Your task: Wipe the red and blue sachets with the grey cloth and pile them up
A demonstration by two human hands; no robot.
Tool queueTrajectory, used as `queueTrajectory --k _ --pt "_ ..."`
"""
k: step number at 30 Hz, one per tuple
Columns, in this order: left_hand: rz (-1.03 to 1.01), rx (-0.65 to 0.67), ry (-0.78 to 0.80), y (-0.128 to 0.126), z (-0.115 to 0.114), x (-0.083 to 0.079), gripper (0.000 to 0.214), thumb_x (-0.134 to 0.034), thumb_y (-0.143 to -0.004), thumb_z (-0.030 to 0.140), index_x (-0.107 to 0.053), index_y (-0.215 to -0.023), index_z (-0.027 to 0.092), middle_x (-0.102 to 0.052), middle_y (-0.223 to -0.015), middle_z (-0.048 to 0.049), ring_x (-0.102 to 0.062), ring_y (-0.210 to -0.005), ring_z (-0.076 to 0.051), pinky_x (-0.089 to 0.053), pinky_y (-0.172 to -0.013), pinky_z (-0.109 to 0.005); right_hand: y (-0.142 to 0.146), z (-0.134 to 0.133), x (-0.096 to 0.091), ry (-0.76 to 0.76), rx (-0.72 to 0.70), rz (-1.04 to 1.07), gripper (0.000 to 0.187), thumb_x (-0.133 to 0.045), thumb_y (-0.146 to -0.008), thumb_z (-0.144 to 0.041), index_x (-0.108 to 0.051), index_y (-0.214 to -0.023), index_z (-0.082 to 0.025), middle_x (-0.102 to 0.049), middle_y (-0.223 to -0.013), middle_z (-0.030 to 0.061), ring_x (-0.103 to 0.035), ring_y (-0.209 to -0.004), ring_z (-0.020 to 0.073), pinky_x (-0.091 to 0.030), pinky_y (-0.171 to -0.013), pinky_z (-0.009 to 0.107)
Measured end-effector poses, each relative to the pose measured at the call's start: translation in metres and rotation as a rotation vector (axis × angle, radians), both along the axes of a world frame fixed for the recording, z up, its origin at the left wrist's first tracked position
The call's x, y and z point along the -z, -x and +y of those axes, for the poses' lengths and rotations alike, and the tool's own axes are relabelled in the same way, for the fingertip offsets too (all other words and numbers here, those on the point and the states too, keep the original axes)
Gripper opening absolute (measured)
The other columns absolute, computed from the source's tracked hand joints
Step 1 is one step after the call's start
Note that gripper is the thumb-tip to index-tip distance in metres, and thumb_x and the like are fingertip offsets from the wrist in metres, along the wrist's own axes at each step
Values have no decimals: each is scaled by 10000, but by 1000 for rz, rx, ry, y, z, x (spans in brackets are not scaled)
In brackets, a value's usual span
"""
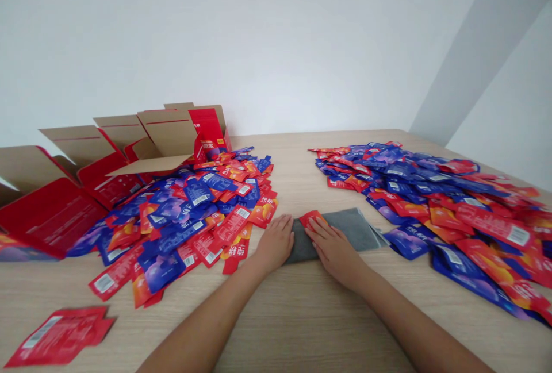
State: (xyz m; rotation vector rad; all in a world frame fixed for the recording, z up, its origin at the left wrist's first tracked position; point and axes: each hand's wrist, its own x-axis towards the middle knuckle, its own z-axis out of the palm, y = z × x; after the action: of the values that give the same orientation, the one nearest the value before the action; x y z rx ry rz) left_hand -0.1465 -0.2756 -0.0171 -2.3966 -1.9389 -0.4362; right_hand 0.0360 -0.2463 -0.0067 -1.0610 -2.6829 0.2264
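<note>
A folded grey cloth lies on the table between two heaps of pouches. On top of it is a red-and-orange pouch, partly covered by my right hand, whose fingers lie flat over it. My left hand rests flat at the cloth's left edge, fingers stretched out together, holding nothing that I can see. Close beside my left hand is the left heap of red and blue pouches. The pouch's lower part is hidden under my right fingers.
Several open red cardboard boxes with raised brown flaps stand behind the left heap. A larger heap of red and blue pouches spreads across the right side. One red pouch lies apart at the front left of the wooden table.
</note>
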Motion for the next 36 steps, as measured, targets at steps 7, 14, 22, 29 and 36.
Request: queueTrajectory --k 7,14,22,29,36 --pt "-65 30 -61 1 -5 -4 398 -420 -881 246 -446 -1253 107 -471 -1324 -147 -378 -1269 -240 -321 -1050 -436 -9 8 -8 86 92 233 373 -323 -906 -266 -623 -1106 -167 -607 -1191 92 -528 -1126 199 -399 -942 353" --pt "-65 373 49 -13 -20 -28 669 -549 -797 353 -285 -1378 154 -315 -1435 -138 -248 -1339 -236 -247 -1085 -448 -13 13 -3 97 202 496 356 -320 -879 -261 -621 -1050 -174 -663 -1051 89 -588 -984 200 -437 -890 360" --pt "97 279 61 -38 -14 -22 556 -559 -789 276 -418 -1297 98 -442 -1330 -202 -415 -1237 -288 -366 -1014 -424 -12 27 14 116 225 516 390 -309 -871 -265 -562 -1145 -151 -598 -1177 119 -527 -1096 206 -374 -984 413" --pt "-393 233 -130 -26 -14 -50 304 -361 -920 266 -569 -1133 205 -646 -1094 -54 -597 -997 -160 -476 -881 -302 -14 29 13 240 344 683 452 -274 -897 -398 -559 -1156 -162 -594 -1191 122 -519 -1131 207 -369 -997 417" --pt "-813 55 123 -18 8 -71 278 -502 -825 374 -641 -756 144 -630 -652 -1 -598 -614 -146 -483 -563 -244 -13 29 12 280 355 713 469 -284 -892 -422 -573 -1142 -150 -600 -1186 125 -526 -1124 209 -365 -1001 418"
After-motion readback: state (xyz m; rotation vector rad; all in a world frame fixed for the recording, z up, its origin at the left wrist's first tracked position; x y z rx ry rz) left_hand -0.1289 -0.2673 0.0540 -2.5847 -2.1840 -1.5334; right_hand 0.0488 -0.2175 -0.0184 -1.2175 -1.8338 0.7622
